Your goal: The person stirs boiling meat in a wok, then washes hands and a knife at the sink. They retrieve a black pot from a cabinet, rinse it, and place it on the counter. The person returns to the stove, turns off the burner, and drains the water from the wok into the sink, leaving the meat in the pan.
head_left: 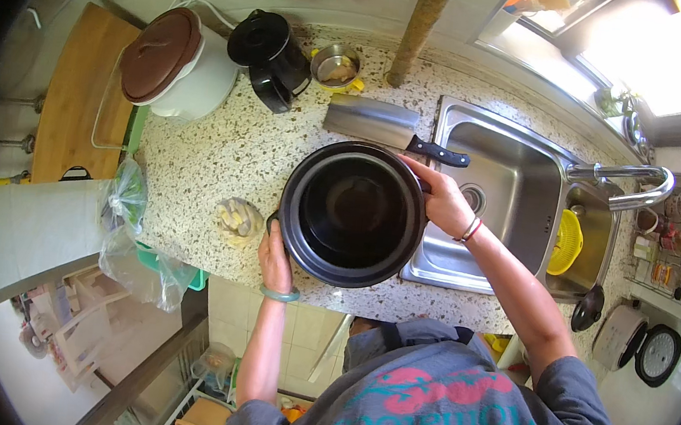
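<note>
A round black cooking pot, without a lid, is held between my two hands above the speckled counter. Its dark inside has a glossy bottom. My left hand grips its near left side, where a small handle shows. On the far right side my right hand is closed around the other handle, its fingers partly hidden by the rim. Just beyond the pot lies a cleaver, its black handle reaching over the sink's edge. Left of the pot sits a small clear bag or bowl of pale pieces.
To the right is a steel double sink with a faucet and a yellow strainer. At the back stand a white pot with a brown lid, a black kettle and a small metal cup. Plastic bags hang at left.
</note>
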### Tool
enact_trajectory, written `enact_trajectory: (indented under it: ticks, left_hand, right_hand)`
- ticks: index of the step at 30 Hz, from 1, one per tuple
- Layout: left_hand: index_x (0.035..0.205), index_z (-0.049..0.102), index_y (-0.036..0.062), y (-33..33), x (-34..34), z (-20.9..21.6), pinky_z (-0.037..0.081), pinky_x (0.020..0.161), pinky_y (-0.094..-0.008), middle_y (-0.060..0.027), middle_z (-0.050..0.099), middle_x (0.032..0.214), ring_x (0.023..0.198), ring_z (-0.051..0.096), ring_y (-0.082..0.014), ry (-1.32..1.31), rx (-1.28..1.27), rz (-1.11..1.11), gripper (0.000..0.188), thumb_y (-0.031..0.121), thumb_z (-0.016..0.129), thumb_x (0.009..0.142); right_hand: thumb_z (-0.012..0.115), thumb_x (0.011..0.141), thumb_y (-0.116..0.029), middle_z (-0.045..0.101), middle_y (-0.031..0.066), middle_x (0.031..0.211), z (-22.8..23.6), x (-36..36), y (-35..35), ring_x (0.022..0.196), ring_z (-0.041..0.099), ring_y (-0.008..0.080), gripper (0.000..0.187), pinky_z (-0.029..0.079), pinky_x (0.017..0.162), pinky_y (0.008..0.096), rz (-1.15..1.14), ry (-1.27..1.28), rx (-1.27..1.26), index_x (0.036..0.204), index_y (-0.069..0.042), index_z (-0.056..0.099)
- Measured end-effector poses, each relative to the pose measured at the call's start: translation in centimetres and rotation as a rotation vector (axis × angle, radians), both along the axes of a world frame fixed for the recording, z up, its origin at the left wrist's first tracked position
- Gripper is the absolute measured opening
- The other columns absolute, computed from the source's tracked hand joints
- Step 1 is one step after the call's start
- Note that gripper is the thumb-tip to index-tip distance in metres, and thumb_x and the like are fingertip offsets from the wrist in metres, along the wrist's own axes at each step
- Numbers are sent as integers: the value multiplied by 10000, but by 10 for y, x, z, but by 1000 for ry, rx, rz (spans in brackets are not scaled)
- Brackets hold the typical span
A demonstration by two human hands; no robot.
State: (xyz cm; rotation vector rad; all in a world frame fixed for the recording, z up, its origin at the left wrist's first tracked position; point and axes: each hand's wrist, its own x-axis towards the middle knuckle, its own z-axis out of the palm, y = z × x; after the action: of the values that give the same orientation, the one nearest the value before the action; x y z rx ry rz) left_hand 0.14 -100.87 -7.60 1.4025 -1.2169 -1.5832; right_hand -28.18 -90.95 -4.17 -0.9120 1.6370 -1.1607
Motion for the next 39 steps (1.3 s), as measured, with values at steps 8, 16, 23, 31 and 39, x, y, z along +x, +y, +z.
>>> enact_trajectory:
  ticks: [8,16,23,31,39]
  left_hand:
    - [1277,520,-29,-19,24,8,303,1050,-325,-122,511,1300,1225,429,-195,-85,-2,-220,606,477,331,1002]
    - [1400,439,202,-66,86,-84,197,1125,-445,-198,307,1481,1396,218,-374,-911,-667,-243,454,293,511,961]
    - [1436,321,51,56,60,-87,157,1143,-496,-203,281,1490,1386,234,-382,-714,-680,-365,656,51,571,830]
    - [1312,489,33,203,-6,-42,287,1081,-448,-140,381,1443,1285,372,-366,-665,-674,-825,455,87,582,870]
    - [1272,526,61,171,-163,-19,377,1006,-416,-139,419,1389,1251,412,-319,-713,-1026,-838,399,58,534,873]
  right_hand:
    - [542,803,5,641,100,1119,0,-7,10,964,616,153,565,515,817,278,-29,-53,44,1358,-85,478]
    - [542,942,-374,526,120,1319,7,-10,47,1169,515,173,549,510,858,306,-225,-357,22,1365,-35,451]
    - [517,962,-319,596,122,1220,-14,11,117,1105,576,187,443,540,799,311,-383,-512,125,1287,-19,515]
    - [553,939,-209,656,70,1048,-66,43,206,911,641,145,331,547,704,279,-322,-476,326,1225,-43,568]
    - [545,948,-289,643,68,1062,-47,39,218,884,635,130,387,542,693,267,-318,-543,250,1246,-41,556]
